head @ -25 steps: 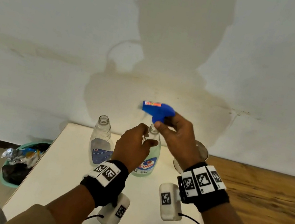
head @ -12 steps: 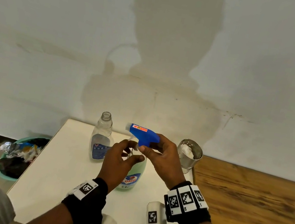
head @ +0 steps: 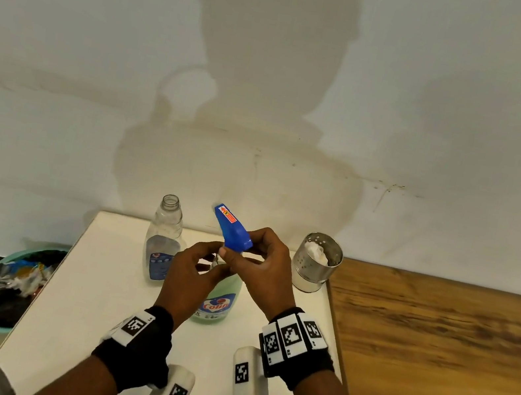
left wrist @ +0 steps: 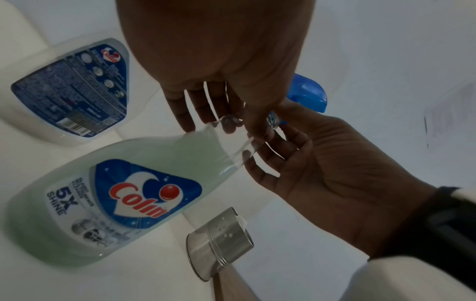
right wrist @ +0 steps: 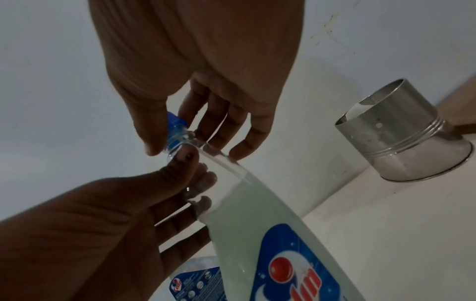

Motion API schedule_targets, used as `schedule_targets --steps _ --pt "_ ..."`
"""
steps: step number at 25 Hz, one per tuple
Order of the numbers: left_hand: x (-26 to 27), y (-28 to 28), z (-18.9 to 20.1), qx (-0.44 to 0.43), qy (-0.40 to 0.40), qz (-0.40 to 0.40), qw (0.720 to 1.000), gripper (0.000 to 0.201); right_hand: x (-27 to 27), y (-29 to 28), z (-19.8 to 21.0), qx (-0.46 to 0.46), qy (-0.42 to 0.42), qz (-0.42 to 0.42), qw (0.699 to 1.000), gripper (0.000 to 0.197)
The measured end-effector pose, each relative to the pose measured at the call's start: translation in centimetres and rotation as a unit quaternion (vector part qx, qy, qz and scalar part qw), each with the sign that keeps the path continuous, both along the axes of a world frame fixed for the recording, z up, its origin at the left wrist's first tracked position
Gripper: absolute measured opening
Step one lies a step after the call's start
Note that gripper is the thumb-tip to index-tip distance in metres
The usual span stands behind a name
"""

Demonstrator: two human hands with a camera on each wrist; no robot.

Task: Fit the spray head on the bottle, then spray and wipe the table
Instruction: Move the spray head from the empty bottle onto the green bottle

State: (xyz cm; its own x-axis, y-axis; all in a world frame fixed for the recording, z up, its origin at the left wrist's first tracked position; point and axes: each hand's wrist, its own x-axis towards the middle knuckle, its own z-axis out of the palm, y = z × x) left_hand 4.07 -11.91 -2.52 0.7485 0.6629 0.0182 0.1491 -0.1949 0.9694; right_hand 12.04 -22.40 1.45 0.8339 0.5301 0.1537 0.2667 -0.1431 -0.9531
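Note:
A clear bottle (head: 217,297) of pale green cleaner with a blue "Colin" label stands upright on the white table (head: 89,289). My left hand (head: 210,258) pinches its neck between thumb and fingers; in the left wrist view the left hand (left wrist: 219,126) shows that hold on the bottle (left wrist: 128,183). My right hand (head: 242,253) grips the blue spray head (head: 231,228) at its base, nozzle pointing away and up-left. In the right wrist view the right hand (right wrist: 190,142) holds the blue collar (right wrist: 176,124) at the bottle's (right wrist: 257,224) mouth.
A second, nearly empty clear bottle (head: 163,239) without a cap stands to the left. A perforated steel cup (head: 316,263) holding something white sits at the table's back right corner. A wooden surface (head: 437,333) adjoins on the right. A green bin (head: 10,285) of rubbish stands on the floor, left.
My right hand has brought the spray head down from above the bottle to its mouth, and the nozzle has swung from pointing left to pointing away. My left hand stays on the neck.

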Motion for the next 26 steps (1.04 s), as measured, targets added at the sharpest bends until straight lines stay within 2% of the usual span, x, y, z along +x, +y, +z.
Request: schedule_targets --steps 5,10,17,21,26 --pt "-0.4 0.2 -0.1 -0.013 -0.011 -0.002 1.000 0.038 -0.8 0.2 -0.1 0.006 -0.009 -0.006 1.000 0.036" --pt "-0.8 -0.6 0.5 0.009 -0.016 0.003 1.000 0.034 -1.3 0.4 -0.8 0.008 -0.035 -0.018 0.999 0.039" --pt "-1.0 -0.6 0.5 0.020 -0.018 0.032 0.999 0.034 -2.8 0.5 -1.7 0.058 -0.013 -0.035 0.998 0.039" --pt "-1.0 -0.6 0.6 0.016 -0.022 0.038 0.999 0.034 -2.7 0.3 -1.8 0.085 -0.002 -0.044 0.995 0.025" --pt "-1.0 -0.9 0.8 0.046 -0.025 0.040 0.998 0.033 -3.2 0.8 -2.3 0.111 0.038 -0.093 0.989 0.030"
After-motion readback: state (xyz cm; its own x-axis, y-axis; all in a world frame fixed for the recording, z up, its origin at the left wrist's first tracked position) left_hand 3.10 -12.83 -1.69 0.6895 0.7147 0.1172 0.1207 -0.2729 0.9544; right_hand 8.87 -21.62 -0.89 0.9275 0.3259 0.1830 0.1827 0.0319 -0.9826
